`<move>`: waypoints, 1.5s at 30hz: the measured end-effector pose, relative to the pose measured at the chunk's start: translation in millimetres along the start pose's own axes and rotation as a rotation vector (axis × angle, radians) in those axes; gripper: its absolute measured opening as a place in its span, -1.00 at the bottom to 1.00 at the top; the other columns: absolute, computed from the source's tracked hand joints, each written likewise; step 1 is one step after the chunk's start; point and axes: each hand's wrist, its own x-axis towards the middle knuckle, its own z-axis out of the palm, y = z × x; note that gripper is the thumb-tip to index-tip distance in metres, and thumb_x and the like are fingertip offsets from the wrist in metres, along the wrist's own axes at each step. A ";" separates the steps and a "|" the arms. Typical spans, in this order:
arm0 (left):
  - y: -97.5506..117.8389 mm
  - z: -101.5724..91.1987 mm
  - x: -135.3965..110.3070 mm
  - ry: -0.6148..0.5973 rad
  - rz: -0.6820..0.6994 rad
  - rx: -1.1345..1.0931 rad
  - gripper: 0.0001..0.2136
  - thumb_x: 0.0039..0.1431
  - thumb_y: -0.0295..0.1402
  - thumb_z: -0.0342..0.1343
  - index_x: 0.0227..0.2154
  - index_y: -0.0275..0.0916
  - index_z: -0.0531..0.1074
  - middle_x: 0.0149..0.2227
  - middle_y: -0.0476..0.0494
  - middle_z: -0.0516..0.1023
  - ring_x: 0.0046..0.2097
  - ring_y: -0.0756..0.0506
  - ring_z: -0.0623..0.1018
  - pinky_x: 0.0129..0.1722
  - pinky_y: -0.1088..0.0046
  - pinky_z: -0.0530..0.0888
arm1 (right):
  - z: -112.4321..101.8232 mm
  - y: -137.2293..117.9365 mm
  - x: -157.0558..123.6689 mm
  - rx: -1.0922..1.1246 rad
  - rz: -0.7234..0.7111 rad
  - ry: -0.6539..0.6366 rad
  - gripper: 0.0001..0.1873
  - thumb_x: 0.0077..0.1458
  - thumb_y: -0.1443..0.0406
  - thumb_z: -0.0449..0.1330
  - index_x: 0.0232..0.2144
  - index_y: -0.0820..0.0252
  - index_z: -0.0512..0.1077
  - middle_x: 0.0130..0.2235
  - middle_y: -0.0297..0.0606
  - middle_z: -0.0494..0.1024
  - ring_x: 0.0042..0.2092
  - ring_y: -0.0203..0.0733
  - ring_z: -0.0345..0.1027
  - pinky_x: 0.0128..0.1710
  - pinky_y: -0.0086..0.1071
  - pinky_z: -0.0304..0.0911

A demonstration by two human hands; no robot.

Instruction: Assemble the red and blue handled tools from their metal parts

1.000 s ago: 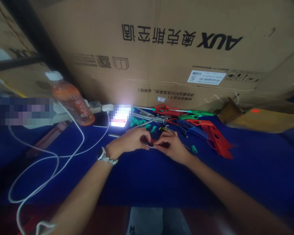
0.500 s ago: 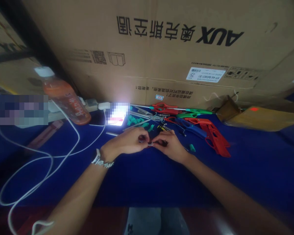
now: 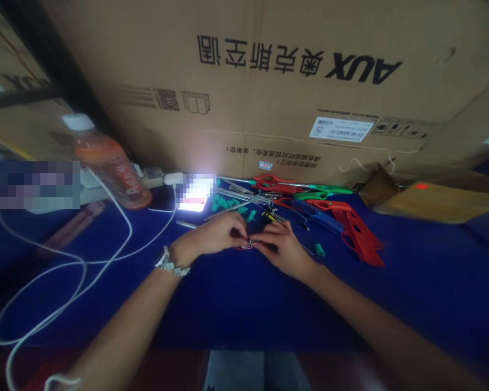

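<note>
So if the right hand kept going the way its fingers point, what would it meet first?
The right hand points leftward at the left hand; their fingertips already meet over a small wire loop, so it would likely meet that loop and those fingers first.

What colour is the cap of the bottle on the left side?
White; the bottle itself is orange. The head view shows it clearly.

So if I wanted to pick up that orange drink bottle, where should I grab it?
Probably around the middle of the bottle, below the white cap. It leans, cap tilted up and to the left, so wrap your fingers around the label from the front. A white cable runs across its front side, so come in above that. The cardboard box stands close behind.
</note>
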 end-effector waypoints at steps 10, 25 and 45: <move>4.2 -3.6 -2.5 -0.069 -0.057 -0.020 -0.95 0.12 -0.39 0.25 -0.40 -0.20 0.61 -0.20 -0.11 0.58 -0.12 -0.09 0.53 -0.09 0.39 0.42 | -23.1 -9.1 -14.5 -0.206 -0.070 0.039 -0.75 0.28 0.39 0.12 -0.07 0.11 0.53 -0.24 -0.22 0.60 -0.16 -0.12 0.37 -0.06 -0.15 0.13; 4.4 -5.5 -2.0 -0.125 -0.067 -0.014 -0.91 0.14 -0.35 0.24 -0.39 -0.21 0.61 -0.27 -0.07 0.58 -0.19 -0.06 0.53 -0.14 0.45 0.39 | -18.0 -20.1 -11.8 -0.346 -0.156 -0.080 -0.73 0.30 0.35 0.08 0.00 0.17 0.48 -0.13 -0.17 0.59 -0.09 -0.07 0.39 0.00 -0.10 0.10; 40.7 5.1 -8.2 0.013 -0.105 0.342 -0.92 0.11 -0.49 0.21 -0.47 -0.25 0.53 -0.24 -0.13 0.54 -0.25 -0.10 0.53 -0.23 0.36 0.41 | -12.1 -23.2 -12.5 -0.345 -0.145 -0.039 -0.78 0.30 0.34 0.09 -0.09 0.18 0.50 -0.20 -0.18 0.62 -0.11 -0.09 0.46 0.02 -0.11 0.10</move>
